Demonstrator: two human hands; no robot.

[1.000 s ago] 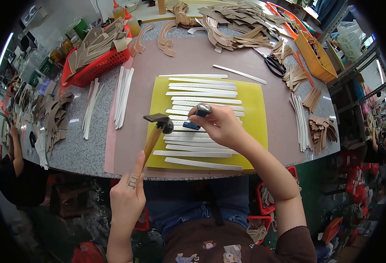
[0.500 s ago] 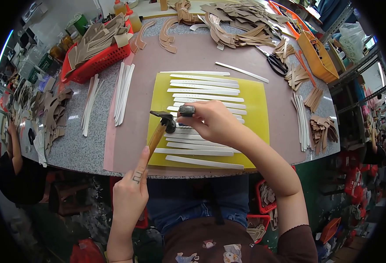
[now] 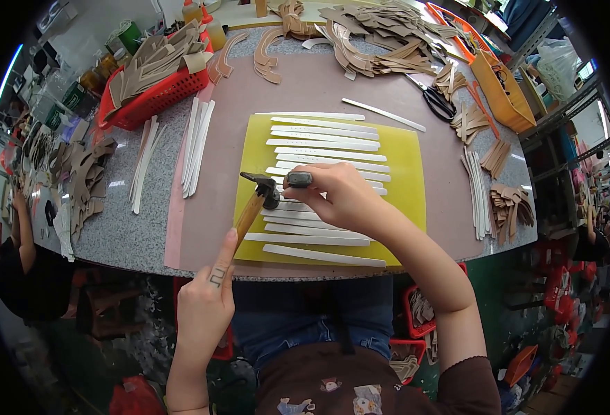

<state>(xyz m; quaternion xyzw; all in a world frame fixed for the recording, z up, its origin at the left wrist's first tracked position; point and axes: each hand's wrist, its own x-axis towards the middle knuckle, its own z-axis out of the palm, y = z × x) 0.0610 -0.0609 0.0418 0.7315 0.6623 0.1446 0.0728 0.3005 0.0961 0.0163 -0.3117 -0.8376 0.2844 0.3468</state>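
My left hand (image 3: 206,301) is closed round the wooden handle of a hammer (image 3: 251,213), its forefinger stretched along the handle. The dark hammer head is beside the fingers of my right hand (image 3: 341,192). Those fingers grip a dark metal punch (image 3: 299,180), seen nearly end-on from above; its lower end is hidden. Below both hands, several white strips (image 3: 332,156) lie side by side across a yellow board (image 3: 407,173). Rows of small holes show at the left ends of some strips. Whether the hammer touches the punch, I cannot tell.
A pinkish mat (image 3: 450,200) lies under the board. One loose white strip (image 3: 384,115) is behind it. White strip bundles flank it, left (image 3: 195,149) and right (image 3: 478,194). Black scissors (image 3: 438,102), brown cut pieces (image 3: 388,31), a red basket (image 3: 152,97) and a yellow box (image 3: 502,90) stand farther out.
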